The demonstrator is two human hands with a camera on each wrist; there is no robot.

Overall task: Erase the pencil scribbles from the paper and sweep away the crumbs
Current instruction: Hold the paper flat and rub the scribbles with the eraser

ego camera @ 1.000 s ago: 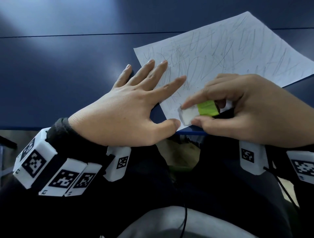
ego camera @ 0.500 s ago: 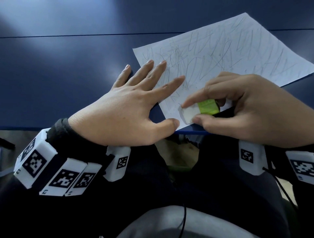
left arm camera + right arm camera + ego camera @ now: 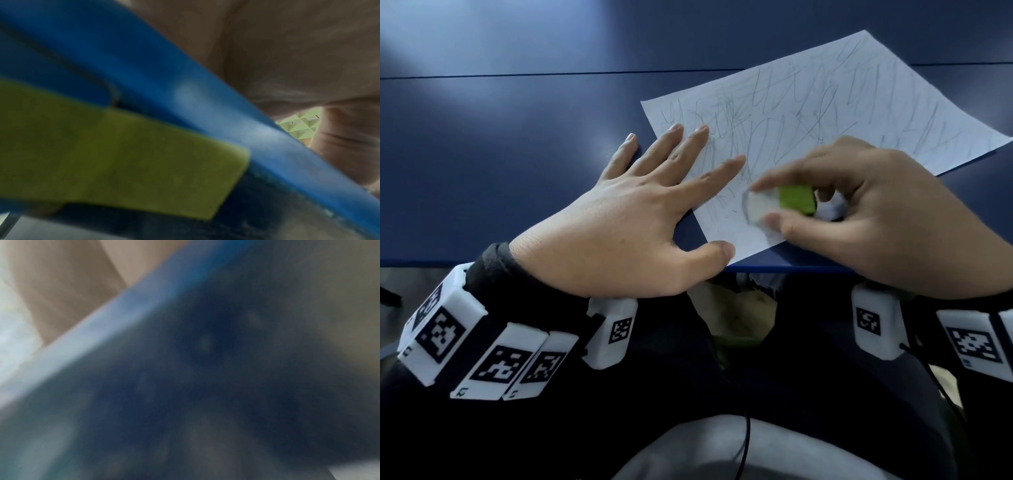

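Blurring hides the eraser [image 3: 779,205] pinched by the right hand [image 3: 876,219].

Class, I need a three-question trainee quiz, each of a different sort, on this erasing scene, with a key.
1. True or false: the left hand lies flat with fingers on the paper.
2. The right hand pinches: A pencil, B eraser, C brush?
3. Fill in: the eraser's sleeve is ____.

Key: 1 true; 2 B; 3 green.
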